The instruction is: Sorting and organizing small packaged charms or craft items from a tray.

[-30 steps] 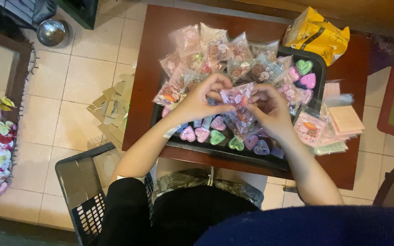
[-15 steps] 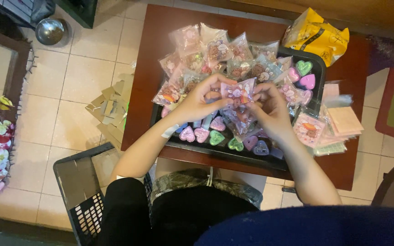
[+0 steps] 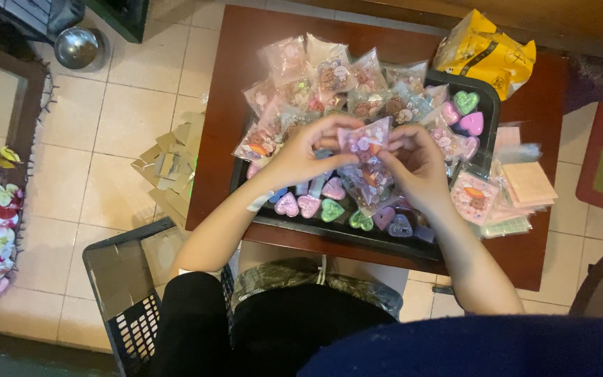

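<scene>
My left hand (image 3: 306, 150) and my right hand (image 3: 417, 164) both pinch the top of a small clear packet (image 3: 364, 139) with pink and purple pieces inside, held over a black tray (image 3: 329, 230). Heart-shaped pieces (image 3: 319, 207) in pink, green and purple lie in a row on the tray below my hands. More hearts (image 3: 467, 112) sit at the tray's far right corner. Several filled clear packets (image 3: 329, 80) are heaped on the tray's far side.
The tray rests on a dark brown table (image 3: 246, 63). A yellow bag (image 3: 486, 52) lies at the far right. Flat packets and paper (image 3: 518, 185) are stacked right of the tray. A black plastic crate (image 3: 123, 293) and cardboard pieces (image 3: 169, 164) are on the tiled floor, left.
Both hands keep holding the same packet over the tray; the fingers have shifted slightly along its top edge.
</scene>
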